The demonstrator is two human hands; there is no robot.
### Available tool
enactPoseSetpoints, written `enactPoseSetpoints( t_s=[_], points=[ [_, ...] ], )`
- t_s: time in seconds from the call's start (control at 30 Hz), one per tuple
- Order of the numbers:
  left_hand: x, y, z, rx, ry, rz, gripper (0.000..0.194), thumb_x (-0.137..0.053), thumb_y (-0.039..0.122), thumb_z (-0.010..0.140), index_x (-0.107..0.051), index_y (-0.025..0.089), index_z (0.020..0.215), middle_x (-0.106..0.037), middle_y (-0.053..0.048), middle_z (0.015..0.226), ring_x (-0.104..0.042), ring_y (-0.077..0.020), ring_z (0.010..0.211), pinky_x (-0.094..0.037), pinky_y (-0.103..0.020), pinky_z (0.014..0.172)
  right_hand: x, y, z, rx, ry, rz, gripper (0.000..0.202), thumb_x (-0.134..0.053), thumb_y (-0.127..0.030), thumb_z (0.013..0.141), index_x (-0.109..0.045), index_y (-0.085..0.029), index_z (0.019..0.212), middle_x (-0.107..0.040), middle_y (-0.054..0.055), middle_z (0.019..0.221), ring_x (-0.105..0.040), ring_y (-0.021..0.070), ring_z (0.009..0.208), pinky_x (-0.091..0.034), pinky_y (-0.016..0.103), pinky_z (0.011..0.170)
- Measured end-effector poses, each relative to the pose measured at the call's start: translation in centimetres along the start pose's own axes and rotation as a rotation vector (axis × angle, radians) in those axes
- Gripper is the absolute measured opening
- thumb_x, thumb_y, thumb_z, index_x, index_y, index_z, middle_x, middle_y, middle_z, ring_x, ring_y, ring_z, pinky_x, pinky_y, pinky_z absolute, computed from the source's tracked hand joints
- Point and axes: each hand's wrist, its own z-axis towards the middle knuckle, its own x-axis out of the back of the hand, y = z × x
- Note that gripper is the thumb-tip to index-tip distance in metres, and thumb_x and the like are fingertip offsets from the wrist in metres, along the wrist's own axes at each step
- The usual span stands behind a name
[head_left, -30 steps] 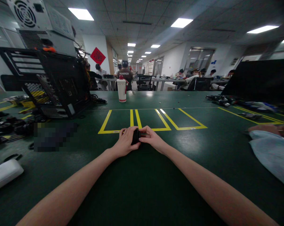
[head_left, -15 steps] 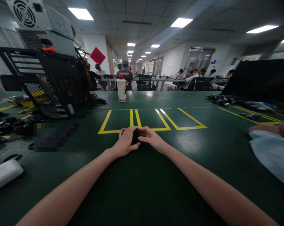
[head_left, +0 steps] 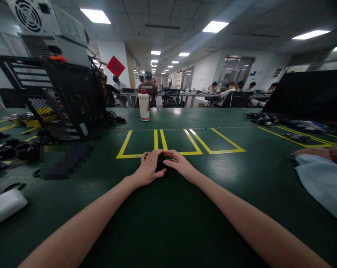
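Note:
A small black object [head_left: 161, 162] stands on the green table [head_left: 168, 219], just in front of the yellow tape outlines [head_left: 175, 153]. My left hand [head_left: 150, 167] wraps round it from the left, fingers over its top and thumb along its near side. From the right, my right hand [head_left: 178, 163] holds the same object between thumb and fingertips. Most of the object is hidden by my fingers, so its exact kind cannot be made out.
A white bottle with a red lid [head_left: 144, 107] stands farther back. An open black computer case [head_left: 70, 96] and dark cables [head_left: 25, 149] are at left, with a white object [head_left: 6, 208] nearer. At right are a person's light blue sleeve [head_left: 321, 178] and a black panel [head_left: 310, 95].

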Motion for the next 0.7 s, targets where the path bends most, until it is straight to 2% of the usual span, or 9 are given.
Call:
enactPoseSetpoints(
  t_s=[0.3, 0.47, 0.7],
  points=[
    [0.4, 0.33, 0.01, -0.006, -0.02, 0.001, 0.05, -0.049, 0.03, 0.076, -0.025, 0.02, 0.119, -0.041, -0.01, 0.117, -0.04, -0.0248, 0.11, -0.023, -0.044, 0.095, 0.14, -0.09, -0.17, -0.013, -0.082, 0.087, 0.035, -0.066, -0.019, 0.064, -0.048, -0.024, 0.095, -0.05, 0.001, 0.105, -0.051, 0.0172, 0.099, -0.041, 0.037, 0.088],
    [0.49, 0.33, -0.05, -0.007, -0.029, -0.006, 0.051, -0.05, 0.03, 0.076, -0.024, 0.02, 0.119, -0.041, -0.009, 0.116, -0.04, -0.0243, 0.109, -0.023, -0.044, 0.095, -0.06, -0.13, -0.17, -0.011, -0.036, 0.067, 0.029, -0.063, -0.026, 0.067, -0.049, -0.023, 0.092, -0.051, 0.001, 0.103, -0.053, 0.0154, 0.095, -0.04, 0.036, 0.089],
    [0.53, 0.32, -0.02, -0.004, -0.025, -0.011, 0.052, -0.05, 0.03, 0.075, -0.024, 0.02, 0.119, -0.042, -0.009, 0.116, -0.04, -0.0251, 0.109, -0.023, -0.045, 0.095, -0.25, -0.72, -0.23, -0.068, 0.001, 0.033, 0.031, -0.061, -0.023, 0.069, -0.05, -0.021, 0.097, -0.053, 0.003, 0.102, -0.051, 0.0162, 0.098, -0.038, 0.037, 0.091]
  ],
)
